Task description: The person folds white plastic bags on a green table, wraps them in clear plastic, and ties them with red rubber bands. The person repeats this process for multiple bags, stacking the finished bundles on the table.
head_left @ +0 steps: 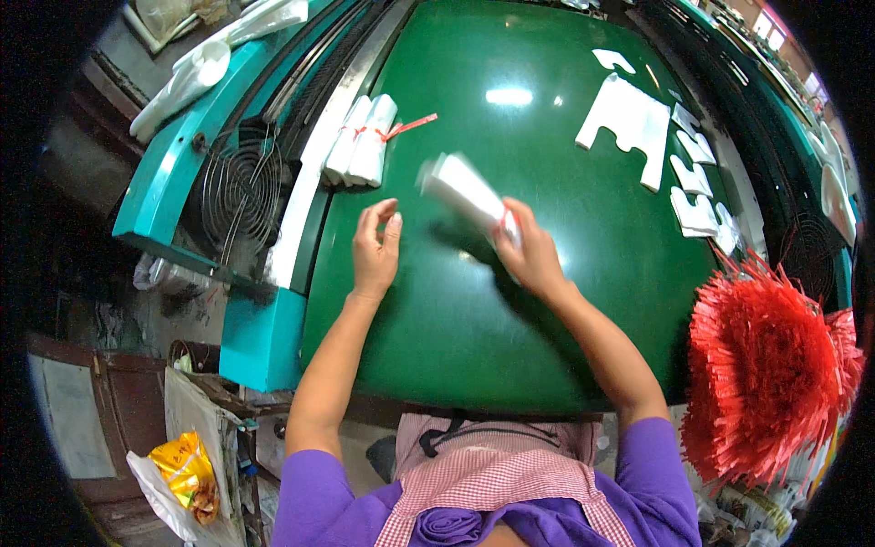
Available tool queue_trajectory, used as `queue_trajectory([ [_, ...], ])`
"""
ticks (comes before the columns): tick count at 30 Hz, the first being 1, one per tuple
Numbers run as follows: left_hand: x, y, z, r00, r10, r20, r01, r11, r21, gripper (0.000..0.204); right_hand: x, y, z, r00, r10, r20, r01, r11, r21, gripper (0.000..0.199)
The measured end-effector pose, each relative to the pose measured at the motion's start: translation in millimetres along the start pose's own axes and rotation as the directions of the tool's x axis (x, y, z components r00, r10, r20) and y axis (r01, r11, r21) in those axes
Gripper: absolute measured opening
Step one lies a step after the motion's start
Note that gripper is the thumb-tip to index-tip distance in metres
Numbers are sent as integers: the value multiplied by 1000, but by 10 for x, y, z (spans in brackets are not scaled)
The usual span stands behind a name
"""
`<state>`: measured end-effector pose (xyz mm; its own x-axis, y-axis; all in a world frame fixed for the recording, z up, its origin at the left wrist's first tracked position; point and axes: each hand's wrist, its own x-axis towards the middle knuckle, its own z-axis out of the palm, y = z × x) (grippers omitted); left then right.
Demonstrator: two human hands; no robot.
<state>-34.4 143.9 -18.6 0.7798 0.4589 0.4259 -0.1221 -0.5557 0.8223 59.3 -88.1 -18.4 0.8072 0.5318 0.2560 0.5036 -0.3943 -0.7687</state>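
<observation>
My right hand grips one end of a rolled bundle of white plastic bags, where a bit of red tie shows by the fingers. The bundle's far end is smeared by motion and points up and left above the green tabletop. Beside it, my left hand is raised with bent fingers, thumb apart, and nothing in it. Just beyond that hand, similar white rolls bound with red ties lie side by side at the table's left edge. One red tie end sticks out to the right.
A flat white bag stack with cut-out handles lies far right, near several white cut-off pieces. A thick bunch of red strips hangs at the near right corner. Along the left runs a teal machine frame with a round wire guard.
</observation>
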Motion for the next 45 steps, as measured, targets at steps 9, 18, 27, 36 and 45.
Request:
queue_trajectory([
  [9,915,-980,124,903,234,361,-428,556,712,29,1362,993,58,887,-400,-230,164,739,-653,50],
  [18,885,-928,295,923,172,344,-372,623,688,31,1499,2016,-1311,927,-23,-373,-309,515,-800,35],
  [27,179,-217,477,793,370,485,-563,750,348,45,-105,464,-658,975,-141,170,217,763,-609,27],
  [36,-1369,629,-164,375,156,914,-628,768,127,69,-802,89,-140,896,-124,427,332,826,-455,66],
  [45,-1556,651,-217,450,213,867,-643,751,149,69,-1293,65,-784,942,-174,285,287,859,-424,71],
])
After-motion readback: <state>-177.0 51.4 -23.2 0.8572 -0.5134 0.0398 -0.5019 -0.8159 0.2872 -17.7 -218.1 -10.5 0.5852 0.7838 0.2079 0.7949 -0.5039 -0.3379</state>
